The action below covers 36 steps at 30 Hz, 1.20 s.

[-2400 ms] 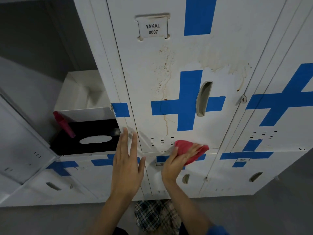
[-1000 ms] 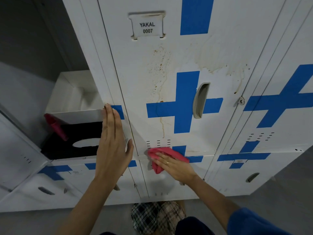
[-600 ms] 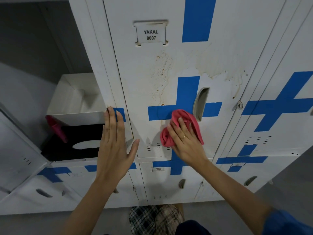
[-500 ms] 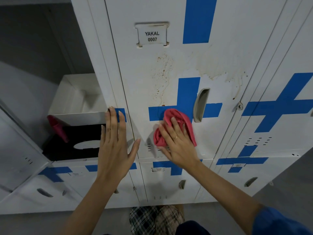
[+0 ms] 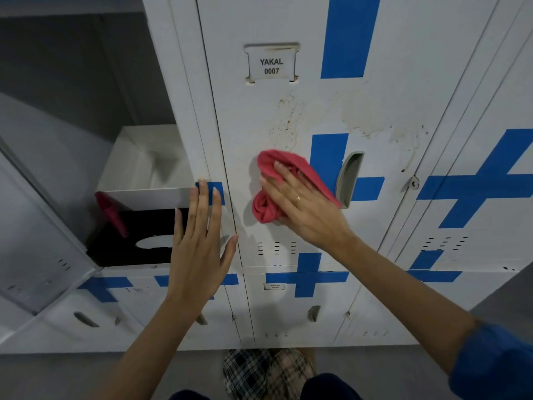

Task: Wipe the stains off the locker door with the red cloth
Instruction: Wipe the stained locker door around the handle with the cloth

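Two hands at work. My right hand [image 5: 302, 206], fingers flat and spread, presses the red cloth [image 5: 277, 186] mid-door on the locker door [image 5: 375, 220], just under the stains [image 5: 290, 122]; my left hand [image 5: 199, 255], open, braces beside its left edge.

A single wide-angle head-worn camera is looking forward and down from close range at a white locker door [image 5: 288, 116], taking in both forearms and the floor [image 5: 86, 370] below.
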Each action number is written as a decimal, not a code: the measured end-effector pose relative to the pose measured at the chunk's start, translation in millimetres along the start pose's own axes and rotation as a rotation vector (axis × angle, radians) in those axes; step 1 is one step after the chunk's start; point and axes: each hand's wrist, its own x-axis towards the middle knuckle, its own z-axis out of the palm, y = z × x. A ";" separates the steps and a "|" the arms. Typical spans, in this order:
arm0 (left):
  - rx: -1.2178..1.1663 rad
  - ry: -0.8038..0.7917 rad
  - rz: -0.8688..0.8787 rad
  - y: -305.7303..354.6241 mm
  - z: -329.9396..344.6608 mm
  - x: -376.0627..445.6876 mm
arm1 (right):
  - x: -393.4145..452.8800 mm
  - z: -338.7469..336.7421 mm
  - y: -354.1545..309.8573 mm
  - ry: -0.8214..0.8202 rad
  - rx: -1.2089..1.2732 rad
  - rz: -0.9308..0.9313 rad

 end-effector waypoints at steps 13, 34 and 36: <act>-0.030 -0.033 0.037 -8.0 -9.1 -3.4 | -36.1 -4.4 -2.1 -0.319 -0.230 -0.248; -0.156 -0.026 0.024 -5.3 -14.4 -3.5 | 38.8 -41.0 20.3 0.076 0.043 0.158; -0.163 -0.032 0.019 -4.2 -13.6 -4.2 | 28.5 -29.8 10.9 -0.010 0.067 0.105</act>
